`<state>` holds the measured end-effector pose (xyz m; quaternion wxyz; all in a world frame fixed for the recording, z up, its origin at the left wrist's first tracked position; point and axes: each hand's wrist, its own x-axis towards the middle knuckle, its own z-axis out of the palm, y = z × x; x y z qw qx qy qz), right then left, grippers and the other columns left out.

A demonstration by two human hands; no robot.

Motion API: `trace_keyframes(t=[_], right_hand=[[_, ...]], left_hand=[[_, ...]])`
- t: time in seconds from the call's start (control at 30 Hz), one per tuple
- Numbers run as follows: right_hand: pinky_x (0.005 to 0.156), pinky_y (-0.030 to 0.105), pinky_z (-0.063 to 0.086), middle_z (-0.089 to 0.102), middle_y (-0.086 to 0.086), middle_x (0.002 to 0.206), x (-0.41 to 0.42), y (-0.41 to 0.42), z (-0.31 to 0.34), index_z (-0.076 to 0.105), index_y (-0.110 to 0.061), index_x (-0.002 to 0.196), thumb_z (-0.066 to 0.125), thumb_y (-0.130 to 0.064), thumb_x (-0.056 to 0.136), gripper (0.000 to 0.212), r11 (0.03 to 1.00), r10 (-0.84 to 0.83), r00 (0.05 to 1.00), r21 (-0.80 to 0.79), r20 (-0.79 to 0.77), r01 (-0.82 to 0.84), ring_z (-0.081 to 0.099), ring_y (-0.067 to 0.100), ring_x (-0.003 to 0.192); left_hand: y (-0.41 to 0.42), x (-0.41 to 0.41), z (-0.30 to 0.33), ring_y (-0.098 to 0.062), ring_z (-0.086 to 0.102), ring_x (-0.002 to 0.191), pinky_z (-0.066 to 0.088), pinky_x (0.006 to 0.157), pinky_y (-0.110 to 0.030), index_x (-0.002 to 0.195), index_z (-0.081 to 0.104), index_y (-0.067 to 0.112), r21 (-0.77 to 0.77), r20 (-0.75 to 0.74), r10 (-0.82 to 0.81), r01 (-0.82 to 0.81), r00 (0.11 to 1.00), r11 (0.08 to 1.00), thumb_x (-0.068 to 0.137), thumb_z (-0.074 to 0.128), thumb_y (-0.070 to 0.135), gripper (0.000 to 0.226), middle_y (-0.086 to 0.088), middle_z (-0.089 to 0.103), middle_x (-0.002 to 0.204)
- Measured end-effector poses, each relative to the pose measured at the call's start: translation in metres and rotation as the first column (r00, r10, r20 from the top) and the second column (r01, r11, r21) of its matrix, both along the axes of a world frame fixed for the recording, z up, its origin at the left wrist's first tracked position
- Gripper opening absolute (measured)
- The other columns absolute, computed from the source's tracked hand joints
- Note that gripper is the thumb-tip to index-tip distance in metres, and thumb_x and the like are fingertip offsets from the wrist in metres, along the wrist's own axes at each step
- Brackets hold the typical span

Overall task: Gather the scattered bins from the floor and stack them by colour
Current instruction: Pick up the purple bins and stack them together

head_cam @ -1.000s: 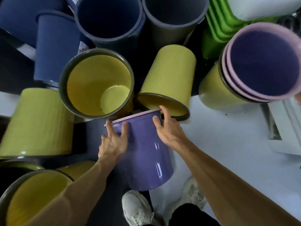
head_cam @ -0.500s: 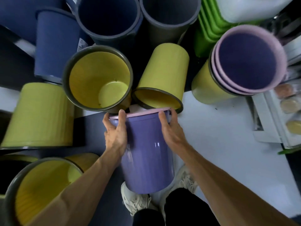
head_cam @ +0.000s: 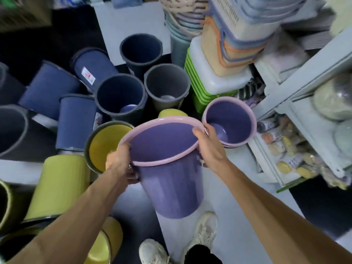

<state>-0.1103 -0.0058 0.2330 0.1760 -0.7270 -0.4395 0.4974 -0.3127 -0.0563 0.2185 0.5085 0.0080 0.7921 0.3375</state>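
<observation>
I hold a purple bin (head_cam: 171,183) with a pink rim upright in front of me, its mouth facing up. My left hand (head_cam: 119,162) grips its left rim and my right hand (head_cam: 208,147) grips its right rim. Just right of it stands a stack of purple bins (head_cam: 234,119) with pink rims, touching my right hand's knuckles. Yellow bins lie around on the left: one open-mouthed (head_cam: 103,143), one on its side (head_cam: 57,185), another at the bottom (head_cam: 102,244). Several dark blue bins (head_cam: 118,96) stand or lie further back.
A grey bin (head_cam: 165,86) stands behind. Green and white crates (head_cam: 207,80) with baskets piled on top rise at the back right. A white shelf (head_cam: 297,115) with packaged goods is on the right. My shoes (head_cam: 205,231) are on the pale floor below.
I have lifted the purple bin off the floor and turned it upright, mouth up. My view has tilted up, and the purple stack now sits right beside the held bin.
</observation>
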Motion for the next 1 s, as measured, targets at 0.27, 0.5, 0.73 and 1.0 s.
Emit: trace_keyframes(t=[0.27, 0.5, 0.73, 1.0], right_hand=[[0.094, 0.045, 0.045, 0.058, 0.015, 0.120, 0.051, 0.034, 0.059, 0.025, -0.020, 0.142, 0.048, -0.008, 0.083, 0.065, 0.998, 0.027, 0.976, 0.050, 0.214, -0.038, 0.055, 0.038, 0.110], [0.086, 0.036, 0.039, 0.051, 0.020, 0.124, 0.117, 0.051, 0.062, 0.005, -0.029, 0.154, 0.052, -0.001, 0.086, 0.087, 0.938, -0.165, 0.934, 0.342, 0.318, 0.049, 0.051, 0.037, 0.112], [0.084, 0.031, 0.035, 0.040, 0.011, 0.136, 0.174, 0.090, 0.033, 0.002, -0.037, 0.154, 0.050, 0.008, 0.083, 0.097, 0.917, -0.228, 0.906, 0.391, 0.356, 0.077, 0.048, 0.030, 0.115], [0.088, 0.032, 0.039, 0.041, 0.012, 0.128, 0.216, 0.161, -0.007, 0.012, -0.033, 0.153, 0.047, 0.009, 0.080, 0.091, 0.920, -0.230, 0.891, 0.385, 0.392, 0.068, 0.050, 0.028, 0.107]], left_hand=[[0.055, 0.048, 0.040, -0.041, 0.060, 0.089, 0.057, 0.072, -0.059, 0.115, 0.039, 0.009, 0.103, -0.342, -0.255, 0.306, 0.904, 0.946, 0.079, 0.046, 0.008, 0.037, -0.018, 0.057, 0.103], [0.089, 0.123, 0.050, -0.032, 0.061, 0.090, 0.053, 0.085, -0.053, 0.132, 0.027, 0.027, 0.328, -0.494, -0.391, 0.582, 0.777, 0.744, 0.083, 0.046, -0.003, 0.060, -0.004, 0.058, 0.102], [0.141, 0.181, 0.022, -0.035, 0.061, 0.108, 0.049, 0.097, -0.047, 0.152, -0.003, 0.044, 0.306, -0.514, -0.518, 0.710, 0.683, 0.634, 0.082, 0.047, 0.000, 0.097, -0.011, 0.054, 0.137], [0.214, 0.214, -0.015, -0.039, 0.054, 0.120, 0.043, 0.101, -0.039, 0.155, -0.001, 0.037, 0.209, -0.603, -0.566, 0.796, 0.562, 0.567, 0.083, 0.051, 0.001, 0.096, -0.019, 0.050, 0.141]])
